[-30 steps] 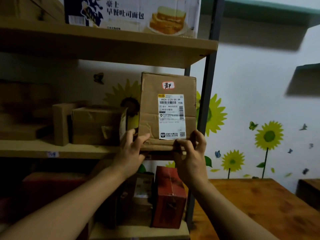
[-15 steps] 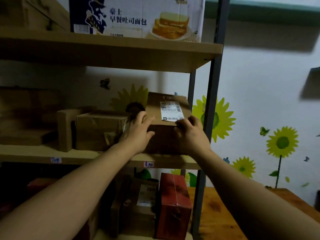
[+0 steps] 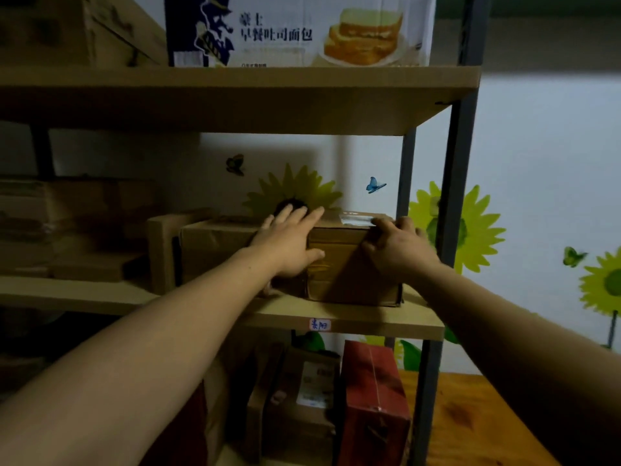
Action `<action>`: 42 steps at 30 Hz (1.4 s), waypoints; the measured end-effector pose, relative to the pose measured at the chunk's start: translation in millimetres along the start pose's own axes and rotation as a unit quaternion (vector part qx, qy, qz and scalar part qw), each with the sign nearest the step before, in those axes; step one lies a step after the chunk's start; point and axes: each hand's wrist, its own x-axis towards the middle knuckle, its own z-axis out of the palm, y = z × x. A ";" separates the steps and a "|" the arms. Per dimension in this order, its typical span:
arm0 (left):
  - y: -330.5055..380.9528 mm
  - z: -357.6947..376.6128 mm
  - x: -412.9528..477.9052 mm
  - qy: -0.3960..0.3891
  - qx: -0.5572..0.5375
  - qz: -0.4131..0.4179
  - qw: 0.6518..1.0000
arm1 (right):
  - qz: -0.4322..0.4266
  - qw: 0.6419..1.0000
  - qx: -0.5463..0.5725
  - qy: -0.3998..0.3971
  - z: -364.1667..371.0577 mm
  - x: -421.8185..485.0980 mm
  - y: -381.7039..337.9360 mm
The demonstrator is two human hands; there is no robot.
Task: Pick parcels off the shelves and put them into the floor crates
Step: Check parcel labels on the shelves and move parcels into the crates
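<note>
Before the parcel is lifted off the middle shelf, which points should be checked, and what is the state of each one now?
1. Both hands on the parcel: ok. The left hand lies flat on its top left edge, and the right hand is on its top right corner.
2. Firm grip: not ok. The left hand's fingers are spread open, not closed around the box.
3. Parcel rests flat on the middle shelf: ok.
4. Free on the left side: not ok. The neighbouring box stands close against it.
5. Headroom under the upper shelf: ok.
6. Floor crate ready: cannot tell, no crate is in view.
</note>
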 end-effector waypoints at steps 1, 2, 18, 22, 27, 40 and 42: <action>-9.5 -4.6 -4.0 0.011 0.007 0.000 1.000 | -0.006 0.999 -0.024 0.020 -2.2 -3.4 -6.4; -21.4 -9.1 -7.9 0.021 0.014 -0.004 1.000 | -0.022 0.998 -0.038 0.047 -3.8 -7.7 -15.3; -176.2 -13.5 -38.6 -0.065 -0.073 -0.095 0.991 | -0.039 0.994 0.083 -0.063 84.6 2.5 -191.8; -176.4 -6.6 -40.4 -0.027 -0.139 -0.071 0.987 | -0.006 0.995 0.096 -0.030 89.2 -1.6 -196.7; -179.9 -4.1 -43.2 -0.003 -0.190 -0.058 0.980 | 0.023 0.994 0.101 -0.018 87.4 -6.9 -201.1; -177.4 -0.1 -75.9 0.089 -0.324 -0.061 0.940 | -0.031 0.965 0.260 0.032 95.8 -43.4 -185.9; -176.1 3.3 -82.9 0.125 -0.334 -0.068 0.932 | 0.004 0.931 0.361 0.043 96.4 -48.7 -184.6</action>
